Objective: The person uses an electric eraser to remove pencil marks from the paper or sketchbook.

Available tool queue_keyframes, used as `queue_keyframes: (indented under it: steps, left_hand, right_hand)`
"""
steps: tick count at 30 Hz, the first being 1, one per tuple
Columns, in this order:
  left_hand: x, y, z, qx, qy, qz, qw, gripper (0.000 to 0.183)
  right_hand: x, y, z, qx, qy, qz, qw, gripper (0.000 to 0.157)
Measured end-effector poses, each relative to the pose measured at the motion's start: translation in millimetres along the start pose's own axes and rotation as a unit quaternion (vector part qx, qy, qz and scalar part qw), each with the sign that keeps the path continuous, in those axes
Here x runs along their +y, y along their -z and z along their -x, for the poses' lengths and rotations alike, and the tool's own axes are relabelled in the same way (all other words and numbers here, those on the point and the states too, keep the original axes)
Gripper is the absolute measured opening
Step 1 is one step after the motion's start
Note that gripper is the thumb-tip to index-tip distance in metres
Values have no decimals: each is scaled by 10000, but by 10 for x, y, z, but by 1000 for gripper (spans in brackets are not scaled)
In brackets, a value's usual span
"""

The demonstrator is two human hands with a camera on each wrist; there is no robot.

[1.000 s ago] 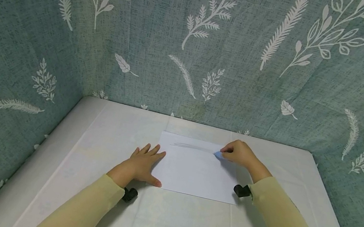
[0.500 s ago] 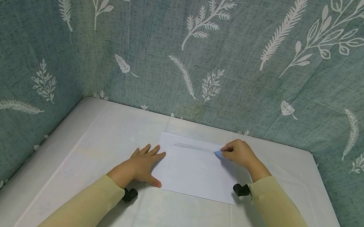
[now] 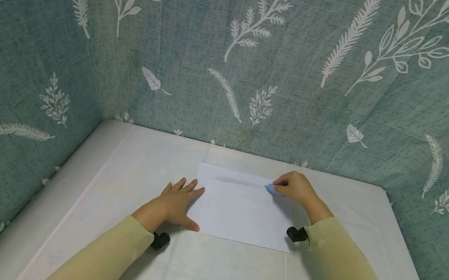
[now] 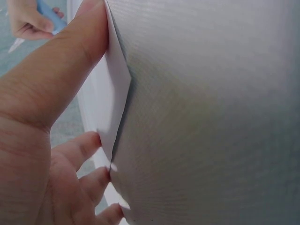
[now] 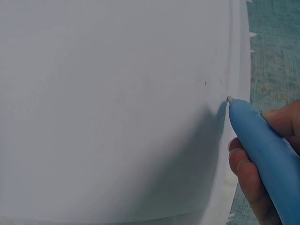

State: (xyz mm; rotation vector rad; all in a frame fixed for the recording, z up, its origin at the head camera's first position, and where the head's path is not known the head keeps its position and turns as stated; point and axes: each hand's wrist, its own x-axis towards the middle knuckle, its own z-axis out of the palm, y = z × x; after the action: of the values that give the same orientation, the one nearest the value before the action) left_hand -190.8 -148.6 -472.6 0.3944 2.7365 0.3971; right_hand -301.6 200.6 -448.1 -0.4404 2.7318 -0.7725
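Head view: right hand (image 3: 295,189) pinches a blue pen (image 3: 271,188), tip at the paper (image 3: 239,214) left of its fingers, beside thin lines (image 3: 235,181). Left hand (image 3: 173,203) spreads wide, paper's edge at its thumb.

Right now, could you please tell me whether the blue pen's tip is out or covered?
Out: the right wrist view shows the tip protruding bare from the blue pen.

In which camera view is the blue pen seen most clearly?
The right wrist view: the blue pen is largest there, its pale tip visible, though the frame cuts off its other end. The head view shows only a small blue piece by the right hand; the left wrist view, a partly covered piece near the upper left.
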Motion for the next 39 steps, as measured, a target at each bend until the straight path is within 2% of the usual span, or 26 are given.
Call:
queue_keyframes:
  steps: [9,15,26,34,39]
  left_hand:
    - [12,21,21,-14,-37,14,10000,115]
    - [15,26,24,-17,-29,20,10000,115]
    - [4,12,18,-12,-20,68,10000,115]
    - [9,37,46,-10,-22,109,9999,114]
    - [14,34,54,-22,-72,83,9999,113]
  right_hand:
    - [-42,20,24,-352,155,-15,9993,15]
    - [-53,22,27,-279,139,94,9995,16]
    - [-26,14,6,-34,41,-26,10000,20]
    - [-62,24,-6,-427,175,-71,9989,15]
    - [-73,28,29,-421,178,-64,9989,15]
